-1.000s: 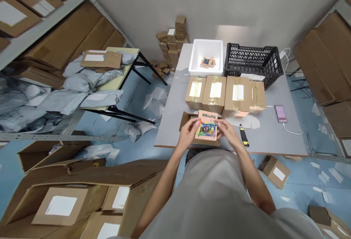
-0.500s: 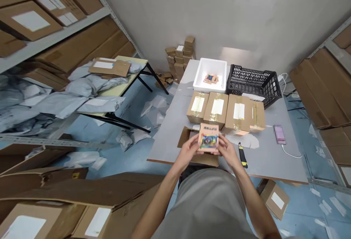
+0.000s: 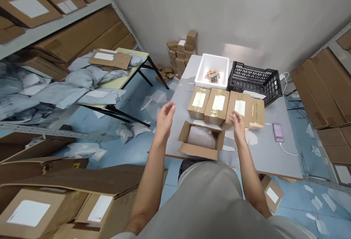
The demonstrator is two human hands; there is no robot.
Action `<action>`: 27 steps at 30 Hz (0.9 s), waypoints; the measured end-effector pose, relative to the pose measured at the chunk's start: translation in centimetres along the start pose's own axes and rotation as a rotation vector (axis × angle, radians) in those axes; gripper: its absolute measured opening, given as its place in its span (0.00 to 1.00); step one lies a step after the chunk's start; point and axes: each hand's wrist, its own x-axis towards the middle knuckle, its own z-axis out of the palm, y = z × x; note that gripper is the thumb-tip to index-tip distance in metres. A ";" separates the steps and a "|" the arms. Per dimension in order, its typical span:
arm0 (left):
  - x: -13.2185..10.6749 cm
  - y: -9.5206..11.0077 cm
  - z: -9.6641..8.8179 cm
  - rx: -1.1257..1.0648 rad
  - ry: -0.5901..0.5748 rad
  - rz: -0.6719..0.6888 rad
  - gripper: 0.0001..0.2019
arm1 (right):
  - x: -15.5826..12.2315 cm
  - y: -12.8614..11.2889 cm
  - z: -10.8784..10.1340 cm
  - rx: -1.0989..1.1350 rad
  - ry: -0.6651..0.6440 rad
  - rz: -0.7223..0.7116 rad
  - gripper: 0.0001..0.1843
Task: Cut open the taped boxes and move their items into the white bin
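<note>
My left hand (image 3: 165, 120) is raised past the left edge of the grey table, its fingers loosely bent and apart, with nothing in it. In front of the taped cartons hovers my right hand (image 3: 238, 124), also empty, fingers slightly curled. Between and below the hands stands an open cardboard box (image 3: 199, 151), flaps spread, with a whitish plastic-wrapped bundle (image 3: 201, 136) inside. A small orange-pink printed packet (image 3: 213, 76) lies over similar ones in the white foam box (image 3: 197, 77).
Several taped cartons (image 3: 216, 103) stand in a row behind the open box. A black plastic crate (image 3: 255, 79) is at the back right. A phone (image 3: 278, 132) with a white cable lies on the right. Grey mailing bags (image 3: 82, 76) cover the side table at left.
The printed packet has left my hands and is now in the white foam box. My hands have moved apart, uncovering the open cardboard box. The utility knife is no longer visible.
</note>
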 end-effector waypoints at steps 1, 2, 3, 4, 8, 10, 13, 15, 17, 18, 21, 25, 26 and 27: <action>-1.2 -2.3 -1.4 0.030 0.022 -0.135 0.26 | -1.7 2.0 -1.9 -0.010 0.048 0.080 0.41; -2.4 -4.4 -2.7 0.062 0.030 -0.255 0.26 | -3.4 3.9 -3.7 -0.012 0.070 0.154 0.41; -3.5 -6.3 -3.8 0.066 0.036 -0.361 0.25 | -4.9 5.6 -5.3 -0.014 0.081 0.224 0.40; -4.4 -7.9 -4.7 0.049 0.022 -0.449 0.25 | -6.2 7.1 -6.6 -0.017 0.087 0.290 0.40; -6.2 -11.8 -5.8 -0.014 -0.040 -0.729 0.30 | -8.7 11.0 -9.0 0.004 0.053 0.485 0.36; -6.2 -12.6 -5.0 -0.024 -0.058 -0.813 0.32 | -8.5 12.0 -8.4 0.023 -0.001 0.545 0.33; -6.1 -13.2 -3.5 -0.049 -0.142 -0.857 0.36 | -7.7 12.9 -6.5 0.033 -0.126 0.618 0.30; -6.4 -13.3 -2.6 -0.071 -0.233 -0.872 0.41 | -7.3 13.2 -5.2 0.039 -0.217 0.636 0.30; -7.1 -13.2 -2.1 -0.077 -0.283 -0.872 0.43 | -7.3 13.3 -4.3 0.047 -0.260 0.616 0.31; -7.5 -13.1 -2.0 -0.070 -0.288 -0.861 0.42 | -7.4 13.3 -4.2 0.048 -0.256 0.599 0.32; -9.0 -12.3 -2.0 -0.024 -0.271 -0.796 0.40 | -8.3 13.0 -5.1 0.064 -0.212 0.563 0.33; -11.7 -10.7 -1.4 -0.009 -0.307 -0.731 0.39 | -10.6 12.1 -8.3 0.117 -0.143 0.544 0.35; -12.5 -10.3 -1.0 -0.011 -0.334 -0.715 0.40 | -11.4 11.8 -9.3 0.119 -0.115 0.538 0.35; -13.4 -9.9 -0.5 -0.010 -0.365 -0.697 0.40 | -12.2 11.5 -10.4 0.115 -0.086 0.528 0.35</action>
